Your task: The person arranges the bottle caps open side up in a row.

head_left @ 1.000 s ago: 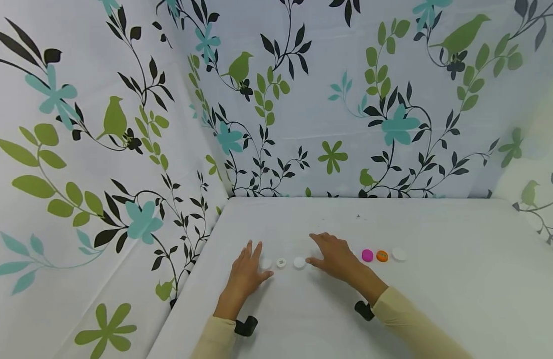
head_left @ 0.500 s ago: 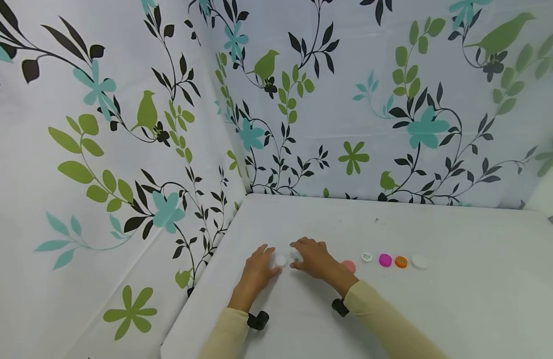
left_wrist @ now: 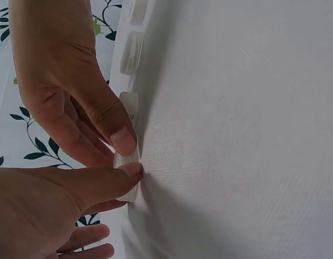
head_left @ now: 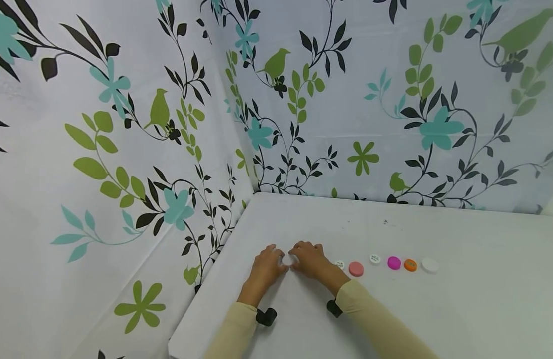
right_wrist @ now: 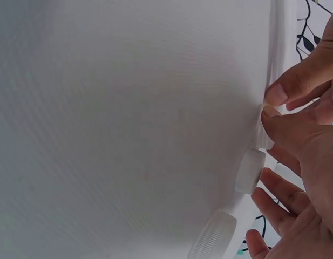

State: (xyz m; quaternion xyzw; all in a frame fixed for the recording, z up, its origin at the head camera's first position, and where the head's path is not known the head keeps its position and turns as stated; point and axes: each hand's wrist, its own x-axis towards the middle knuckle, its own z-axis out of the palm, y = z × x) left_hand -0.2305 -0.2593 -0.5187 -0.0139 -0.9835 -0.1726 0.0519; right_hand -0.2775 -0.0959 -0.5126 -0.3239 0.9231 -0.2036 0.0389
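My left hand (head_left: 267, 264) and right hand (head_left: 309, 259) meet near the left edge of the white table (head_left: 393, 314). Between their thumbs sits a white bottle cap (head_left: 287, 259). In the left wrist view my left thumb (left_wrist: 109, 181) and the right hand's thumb (left_wrist: 120, 137) both pinch the white cap (left_wrist: 128, 162) on its edge. Two more white caps (left_wrist: 132, 52) lie just beyond. In the right wrist view two ribbed white caps (right_wrist: 250, 170) lie under my right hand (right_wrist: 309, 162), with the left hand (right_wrist: 301, 81) opposite.
A row of caps runs right from my right hand: small white (head_left: 340, 264), salmon pink (head_left: 355, 269), small white (head_left: 374, 259), magenta (head_left: 394, 263), orange (head_left: 410, 265), white (head_left: 430, 265). Floral cloth walls (head_left: 123, 149) close off the left and back. The table's left edge (head_left: 200, 304) is close.
My right hand has slid left along the row until it met my left hand at the white caps. That uncovered the salmon cap and small white caps.
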